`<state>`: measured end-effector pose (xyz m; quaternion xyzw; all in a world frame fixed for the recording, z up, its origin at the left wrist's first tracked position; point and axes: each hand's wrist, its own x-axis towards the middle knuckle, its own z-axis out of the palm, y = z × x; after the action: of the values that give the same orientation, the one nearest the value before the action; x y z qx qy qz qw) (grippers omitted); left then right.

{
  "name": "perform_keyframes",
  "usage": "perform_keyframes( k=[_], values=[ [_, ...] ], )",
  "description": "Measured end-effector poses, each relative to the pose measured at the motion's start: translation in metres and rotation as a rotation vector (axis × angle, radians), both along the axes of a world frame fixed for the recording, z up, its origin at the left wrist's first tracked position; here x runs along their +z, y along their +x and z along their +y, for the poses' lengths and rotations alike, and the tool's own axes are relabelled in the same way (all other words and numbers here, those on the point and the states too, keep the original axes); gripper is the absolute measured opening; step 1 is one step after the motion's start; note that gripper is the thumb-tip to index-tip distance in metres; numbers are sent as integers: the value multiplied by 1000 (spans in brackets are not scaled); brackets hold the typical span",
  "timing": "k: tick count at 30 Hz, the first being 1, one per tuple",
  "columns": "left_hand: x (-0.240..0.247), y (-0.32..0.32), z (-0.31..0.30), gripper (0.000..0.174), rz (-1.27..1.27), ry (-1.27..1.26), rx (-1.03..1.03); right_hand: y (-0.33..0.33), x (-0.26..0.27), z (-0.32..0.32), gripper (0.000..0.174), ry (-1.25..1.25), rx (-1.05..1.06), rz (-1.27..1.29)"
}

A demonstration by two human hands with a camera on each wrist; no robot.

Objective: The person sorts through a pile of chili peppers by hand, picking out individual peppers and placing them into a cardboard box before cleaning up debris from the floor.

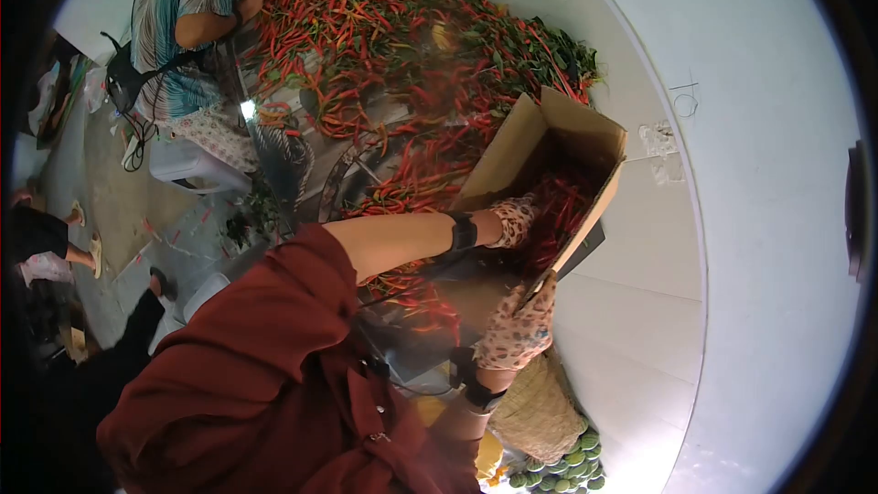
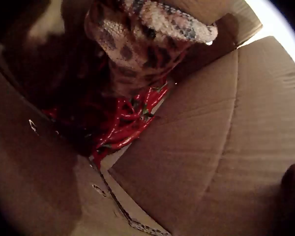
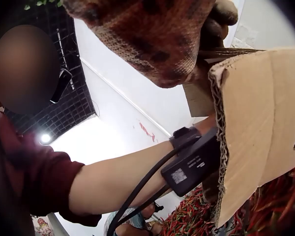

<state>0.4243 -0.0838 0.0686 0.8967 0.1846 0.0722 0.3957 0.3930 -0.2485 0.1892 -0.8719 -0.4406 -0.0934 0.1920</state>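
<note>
A tall cardboard box stands tilted, with red chili peppers inside. My left hand, in a spotted fabric glove, reaches down into it. In the left wrist view that gloved hand is right over the glossy chili peppers, between the cardboard walls. Its fingertips are hidden in shadow, so I cannot tell whether they hold any. My right hand, gloved alike, grips the near edge of the box. The right wrist view shows this glove at the thick, torn cardboard edge.
A wide heap of red and green chili peppers covers the floor beyond the box. Another person sits beside it, near a pale plastic bin. A pale wall borders the right. A woven sack and green striped round fruits lie close by.
</note>
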Motion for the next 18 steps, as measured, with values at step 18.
perform_keyframes(
  k=[18],
  values=[
    [96,-147,15,21,-505,-1347,197,129,-12,-29,37,261,-251,246]
  ],
)
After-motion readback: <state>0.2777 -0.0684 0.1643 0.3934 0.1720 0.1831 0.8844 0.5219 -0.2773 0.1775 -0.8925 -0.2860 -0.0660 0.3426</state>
